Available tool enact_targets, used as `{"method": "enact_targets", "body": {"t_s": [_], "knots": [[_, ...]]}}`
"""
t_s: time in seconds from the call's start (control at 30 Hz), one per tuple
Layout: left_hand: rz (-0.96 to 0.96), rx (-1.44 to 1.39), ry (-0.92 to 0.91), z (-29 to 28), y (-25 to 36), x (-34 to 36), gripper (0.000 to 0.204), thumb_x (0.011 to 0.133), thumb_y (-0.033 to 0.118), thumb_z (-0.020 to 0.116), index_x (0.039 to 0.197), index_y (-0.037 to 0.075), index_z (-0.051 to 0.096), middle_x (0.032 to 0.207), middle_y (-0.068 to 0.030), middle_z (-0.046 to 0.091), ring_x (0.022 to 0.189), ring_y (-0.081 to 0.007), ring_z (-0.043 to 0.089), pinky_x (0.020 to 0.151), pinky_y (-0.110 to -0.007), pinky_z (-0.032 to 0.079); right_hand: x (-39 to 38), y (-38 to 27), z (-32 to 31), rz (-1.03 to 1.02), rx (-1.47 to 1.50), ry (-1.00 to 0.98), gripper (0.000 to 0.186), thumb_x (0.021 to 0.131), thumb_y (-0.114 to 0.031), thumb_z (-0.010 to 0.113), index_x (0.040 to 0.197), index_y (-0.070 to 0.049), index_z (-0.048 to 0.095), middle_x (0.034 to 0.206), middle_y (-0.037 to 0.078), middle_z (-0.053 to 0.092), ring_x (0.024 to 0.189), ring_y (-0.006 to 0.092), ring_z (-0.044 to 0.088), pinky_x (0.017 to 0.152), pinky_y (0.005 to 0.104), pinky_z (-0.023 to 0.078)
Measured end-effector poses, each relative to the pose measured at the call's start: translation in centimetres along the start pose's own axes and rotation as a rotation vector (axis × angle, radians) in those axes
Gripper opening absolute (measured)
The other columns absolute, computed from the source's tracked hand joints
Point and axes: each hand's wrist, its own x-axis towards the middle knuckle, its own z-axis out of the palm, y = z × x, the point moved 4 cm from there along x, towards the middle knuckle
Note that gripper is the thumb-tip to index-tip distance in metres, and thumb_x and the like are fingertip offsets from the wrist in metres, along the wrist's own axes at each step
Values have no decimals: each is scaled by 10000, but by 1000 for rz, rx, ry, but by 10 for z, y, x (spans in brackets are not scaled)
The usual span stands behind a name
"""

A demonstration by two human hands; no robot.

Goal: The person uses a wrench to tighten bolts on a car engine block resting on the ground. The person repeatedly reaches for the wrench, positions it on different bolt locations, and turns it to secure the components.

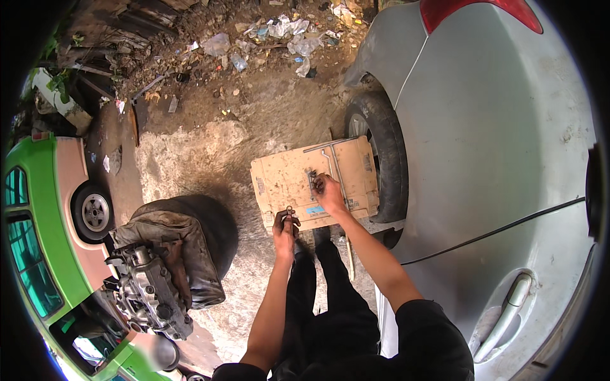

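A flat piece of brown cardboard [273, 178], stained with dark spots, lies in front of me. Over its near edge is my left hand [285, 230], its blackened fingers pinched on a small ring-like metal part [290, 209]. My right hand [326, 192] is farther in over the cardboard, fingers curled together at a narrow dark metal piece [311, 175]. Whether those fingers grip that piece or something smaller is hidden. Thin bent metal rods [338, 170] lie on the cardboard to the right of my right hand.
At the right a silver car [470, 127] stands close, its rear tyre [386, 159] beside the cardboard. On the left, an engine part [149, 289] rests with a dark cover on a black tyre [219, 228]. Beyond is a green and pink vehicle [63, 216]. Plastic litter [286, 32] lies at the back.
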Motion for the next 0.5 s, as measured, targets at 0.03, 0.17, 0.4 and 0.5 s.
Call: {"method": "enact_targets", "body": {"t_s": [0.03, 0.17, 0.4, 0.5], "knots": [[-3, -2, -11, 3, 4, -2, 136, 1005, 183, 506, 1077, 79, 558, 739, -18, 585, 478, -37, 365, 432, -213, 275, -7, -11, -6, -10, 72, 18, 329, 739, -16, 723, 1046, 14, 608, 938, 173, 656, 877, 319, 665, 767, 382, 533], [3, 34, -17, 11, 30, -19, 146, 986, 183, 540, 1075, 76, 583, 748, 1, 575, 471, -28, 338, 425, -210, 258, -40, -67, -24, -78, 257, 45, 237, 766, -9, 717, 986, 9, 630, 823, 118, 686, 787, 227, 691, 716, 315, 537], [133, 76, -39, 0, 94, -72, 164, 917, 118, 649, 1069, 57, 648, 803, 24, 605, 501, -9, 341, 431, -223, 249, -110, -169, -35, 11, 475, -146, 133, 870, -17, 680, 982, 33, 628, 877, 81, 689, 816, 140, 663, 763, 275, 544], [200, 76, -73, -18, 113, -103, 153, 920, 142, 661, 1039, 46, 653, 812, 35, 613, 488, -20, 347, 433, -221, 256, -131, -202, -34, -57, 412, -132, 124, 872, -49, 692, 956, 36, 660, 896, 90, 698, 810, 141, 661, 760, 277, 529]]}}
